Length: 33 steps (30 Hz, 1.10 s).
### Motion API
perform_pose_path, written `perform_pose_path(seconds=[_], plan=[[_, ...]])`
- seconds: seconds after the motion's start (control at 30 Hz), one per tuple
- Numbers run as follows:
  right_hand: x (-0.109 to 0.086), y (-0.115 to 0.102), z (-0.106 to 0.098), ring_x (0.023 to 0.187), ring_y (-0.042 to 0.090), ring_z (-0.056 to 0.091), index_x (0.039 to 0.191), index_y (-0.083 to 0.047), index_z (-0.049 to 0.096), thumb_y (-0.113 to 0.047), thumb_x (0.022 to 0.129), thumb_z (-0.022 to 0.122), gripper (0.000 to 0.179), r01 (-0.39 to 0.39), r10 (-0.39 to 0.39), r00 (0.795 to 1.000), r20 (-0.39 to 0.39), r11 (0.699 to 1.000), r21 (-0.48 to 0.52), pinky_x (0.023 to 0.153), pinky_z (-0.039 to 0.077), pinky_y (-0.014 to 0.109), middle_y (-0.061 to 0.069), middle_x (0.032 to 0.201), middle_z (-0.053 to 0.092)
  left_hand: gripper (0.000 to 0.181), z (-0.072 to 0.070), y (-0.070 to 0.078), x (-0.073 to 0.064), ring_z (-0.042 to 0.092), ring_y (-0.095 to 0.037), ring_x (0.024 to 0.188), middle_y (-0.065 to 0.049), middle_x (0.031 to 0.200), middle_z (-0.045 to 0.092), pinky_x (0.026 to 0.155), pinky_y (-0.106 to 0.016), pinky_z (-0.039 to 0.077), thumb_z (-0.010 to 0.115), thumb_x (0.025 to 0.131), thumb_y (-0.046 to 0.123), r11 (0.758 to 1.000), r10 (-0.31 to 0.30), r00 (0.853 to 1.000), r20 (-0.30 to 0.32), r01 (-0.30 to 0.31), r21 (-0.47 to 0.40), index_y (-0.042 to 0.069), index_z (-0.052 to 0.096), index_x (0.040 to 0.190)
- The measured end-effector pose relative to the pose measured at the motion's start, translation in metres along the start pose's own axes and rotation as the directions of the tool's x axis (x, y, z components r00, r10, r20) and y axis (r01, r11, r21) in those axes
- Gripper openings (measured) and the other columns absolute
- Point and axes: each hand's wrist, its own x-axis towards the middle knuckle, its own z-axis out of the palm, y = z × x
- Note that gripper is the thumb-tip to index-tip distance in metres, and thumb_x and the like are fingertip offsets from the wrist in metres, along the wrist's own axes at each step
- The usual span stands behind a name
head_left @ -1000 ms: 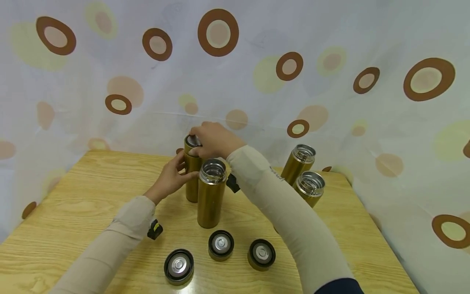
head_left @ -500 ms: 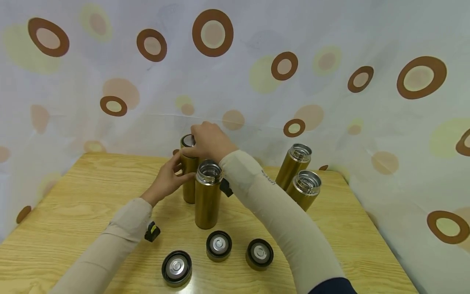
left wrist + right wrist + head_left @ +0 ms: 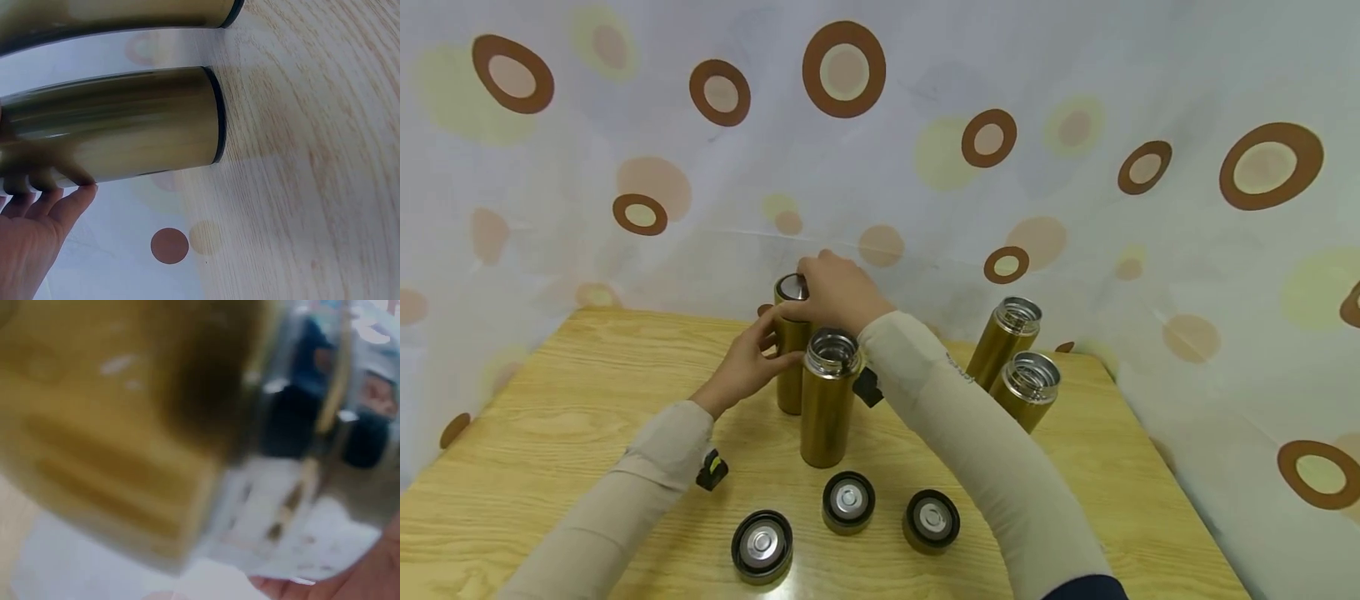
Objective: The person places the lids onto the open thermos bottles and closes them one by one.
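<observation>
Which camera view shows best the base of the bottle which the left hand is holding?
The left wrist view: the held bottle shows its dark base large and uncovered, on the table. The head view shows that base small, partly behind the open bottle in front. The right wrist view does not show it.

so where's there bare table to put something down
Widest: the table left of the left sleeve. Another bare patch lies between the right sleeve, the right-hand open bottles and the table's right edge. Crowded: mid-table, with left grip and right grip on the rear bottle, the front bottle close by, three lids nearer.
</observation>
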Motion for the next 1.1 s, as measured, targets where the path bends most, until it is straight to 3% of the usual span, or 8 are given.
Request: perform_pose_path(seconds=[0.07, 0.17, 0.3, 0.43, 0.73, 1.1], plan=[[-0.001, 0.003, 0.001, 0.117, 0.022, 0.053, 0.144, -0.013, 0.042, -0.050, 0.090, 0.061, 0.068, 0.044, -0.045, 0.996, 0.071, 0.999, 0.017, 0.096, 0.047, 0.034, 0.009, 0.134, 0.050, 0.072, 0.001, -0.001, 0.000, 0.031, -0.047, 0.136, -0.018, 0.152, 0.029, 0.105, -0.052, 0.039, 0.066, 0.092, 0.013, 1.000, 0.010, 1.000, 0.000, -0.010, 0.002, 0.013, 0.025, 0.152], [0.000, 0.007, -0.001, 0.139, 0.027, 0.033, 0.155, -0.020, 0.019, -0.037, 0.096, 0.057, 0.073, 0.147, -0.157, 0.972, 0.172, 0.987, 0.066, 0.111, 0.034, 0.039, 0.011, 0.156, 0.025, 0.072, 0.002, -0.002, -0.001, 0.031, -0.048, 0.136, -0.019, 0.152, 0.029, 0.104, -0.053, 0.039, 0.065, 0.092, 0.012, 1.000, 0.023, 1.000, 0.000, -0.023, 0.009, 0.012, 0.024, 0.152], [0.002, 0.011, -0.008, 0.145, 0.030, 0.019, 0.154, -0.019, 0.020, -0.019, 0.099, 0.054, 0.065, 0.263, -0.278, 0.925, 0.260, 0.960, 0.091, 0.116, 0.026, 0.040, 0.012, 0.159, 0.013, 0.070, 0.003, -0.002, -0.001, 0.031, -0.048, 0.135, -0.020, 0.151, 0.029, 0.104, -0.053, 0.039, 0.065, 0.093, 0.014, 1.000, 0.014, 1.000, 0.008, -0.015, 0.016, 0.008, 0.025, 0.150], [0.004, 0.013, -0.015, 0.146, 0.028, 0.014, 0.154, -0.020, 0.021, -0.005, 0.098, 0.050, 0.065, 0.282, -0.298, 0.897, 0.327, 0.954, 0.096, 0.117, 0.024, 0.039, 0.011, 0.160, 0.010, 0.070, 0.003, -0.002, -0.001, 0.030, -0.048, 0.136, -0.021, 0.151, 0.029, 0.105, -0.053, 0.038, 0.065, 0.093, 0.015, 1.000, 0.004, 1.000, 0.008, -0.004, 0.009, 0.007, 0.025, 0.150], [0.006, 0.012, -0.013, 0.138, 0.029, 0.031, 0.152, -0.022, 0.029, -0.005, 0.097, 0.054, 0.063, 0.286, -0.282, 0.923, 0.261, 0.958, 0.023, 0.110, 0.036, 0.036, 0.007, 0.154, 0.027, 0.070, 0.002, -0.001, -0.001, 0.032, -0.046, 0.136, -0.020, 0.149, 0.032, 0.104, -0.052, 0.040, 0.066, 0.092, 0.017, 1.000, -0.004, 1.000, -0.011, 0.004, 0.021, 0.008, 0.027, 0.149], [0.003, 0.012, -0.012, 0.132, 0.032, 0.034, 0.151, -0.023, 0.029, -0.015, 0.098, 0.055, 0.060, 0.259, -0.249, 0.939, 0.239, 0.966, -0.010, 0.106, 0.038, 0.037, 0.007, 0.152, 0.031, 0.069, 0.004, 0.001, 0.000, 0.032, -0.045, 0.136, -0.020, 0.147, 0.034, 0.104, -0.053, 0.039, 0.066, 0.091, 0.012, 1.000, 0.010, 1.000, -0.011, -0.010, 0.013, 0.008, 0.027, 0.149]])
